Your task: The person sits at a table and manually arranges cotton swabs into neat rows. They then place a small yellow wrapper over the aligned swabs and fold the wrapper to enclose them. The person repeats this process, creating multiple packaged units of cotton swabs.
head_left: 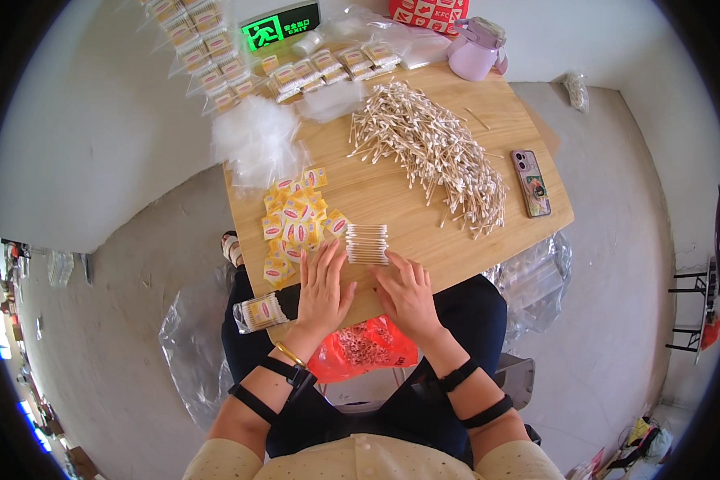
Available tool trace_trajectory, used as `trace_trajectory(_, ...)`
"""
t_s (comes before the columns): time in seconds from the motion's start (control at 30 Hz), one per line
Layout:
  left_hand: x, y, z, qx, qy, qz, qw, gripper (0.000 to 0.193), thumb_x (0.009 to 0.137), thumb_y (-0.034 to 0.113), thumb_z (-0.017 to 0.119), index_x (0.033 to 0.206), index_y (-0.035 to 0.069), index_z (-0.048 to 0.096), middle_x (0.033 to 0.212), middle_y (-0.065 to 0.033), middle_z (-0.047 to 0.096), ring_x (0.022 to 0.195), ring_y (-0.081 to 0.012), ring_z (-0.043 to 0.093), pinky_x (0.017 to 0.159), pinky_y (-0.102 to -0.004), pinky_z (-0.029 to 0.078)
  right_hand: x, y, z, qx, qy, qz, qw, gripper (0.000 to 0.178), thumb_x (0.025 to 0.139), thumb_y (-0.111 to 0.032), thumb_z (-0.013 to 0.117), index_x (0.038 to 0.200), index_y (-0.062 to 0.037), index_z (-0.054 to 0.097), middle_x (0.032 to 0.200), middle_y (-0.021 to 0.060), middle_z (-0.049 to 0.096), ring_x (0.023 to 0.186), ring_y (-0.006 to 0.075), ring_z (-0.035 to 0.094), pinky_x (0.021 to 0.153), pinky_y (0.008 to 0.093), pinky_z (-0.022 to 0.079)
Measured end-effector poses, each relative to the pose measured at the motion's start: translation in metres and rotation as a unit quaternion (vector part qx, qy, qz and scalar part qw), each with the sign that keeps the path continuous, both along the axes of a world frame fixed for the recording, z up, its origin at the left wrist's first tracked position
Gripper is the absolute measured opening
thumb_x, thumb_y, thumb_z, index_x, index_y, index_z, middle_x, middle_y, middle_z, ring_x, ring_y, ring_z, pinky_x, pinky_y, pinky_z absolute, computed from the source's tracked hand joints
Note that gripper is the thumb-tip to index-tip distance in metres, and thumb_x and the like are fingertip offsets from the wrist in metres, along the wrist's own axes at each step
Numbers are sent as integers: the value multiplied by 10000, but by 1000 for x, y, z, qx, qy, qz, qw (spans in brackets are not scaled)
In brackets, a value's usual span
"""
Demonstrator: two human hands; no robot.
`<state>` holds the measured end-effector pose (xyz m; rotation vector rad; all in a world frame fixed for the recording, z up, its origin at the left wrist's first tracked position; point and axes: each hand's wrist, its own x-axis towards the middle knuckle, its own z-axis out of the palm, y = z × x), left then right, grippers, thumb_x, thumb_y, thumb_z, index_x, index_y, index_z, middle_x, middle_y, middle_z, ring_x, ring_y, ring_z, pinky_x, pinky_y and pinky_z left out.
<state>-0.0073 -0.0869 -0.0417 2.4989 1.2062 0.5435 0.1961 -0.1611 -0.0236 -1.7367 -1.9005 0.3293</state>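
A neat row of cotton swabs [367,243] lies on the wooden table between my hands, the sticks side by side. My left hand [322,286] rests flat by the row's left end, fingers stretched out and holding nothing. At the row's lower right, my right hand [408,294] has its fingers apart, the fingertips at or close to the swab ends; exact contact is hard to tell. Left of the row is a heap of small yellow-and-white printed cards [296,216]. Beyond the row spreads a big loose pile of cotton swabs [432,152].
A filled swab packet [260,313] lies at the table's near left edge. Clear plastic bags [256,140] and stacked packets [328,68] sit along the far left. A phone [531,184] and lilac jug [477,52] are to the right. Below hangs a red bag [360,350].
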Motion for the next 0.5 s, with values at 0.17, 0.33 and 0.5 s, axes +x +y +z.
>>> trace_trajectory(0.17,0,0,-4,15,-44,24,999,472,982,228,658,1392,36,527,1587,-166,430,1517,-388,376,1293,-639,181,-5,7,-7,9,-21,-12,1000,564,867,-73,725,1410,-218,676,1513,99,490,1289,359,527,1066,489,435)
trace_trajectory(0.33,1,-1,-6,14,-39,19,999,445,973,230,670,1372,67,562,1578,-154,439,1520,-379,375,1289,-639,202,-4,7,-10,1,-26,-10,1000,576,869,-49,701,1418,-222,674,1517,93,492,1298,357,525,1068,485,429)
trace_trajectory(0.5,0,-1,-8,23,-4,-3,1000,481,981,239,667,1441,140,565,1610,-132,420,1546,-367,349,1289,-642,201,-6,6,-7,2,-28,-7,1000,592,849,-38,689,1414,-215,676,1513,96,495,1298,353,524,1070,485,429)
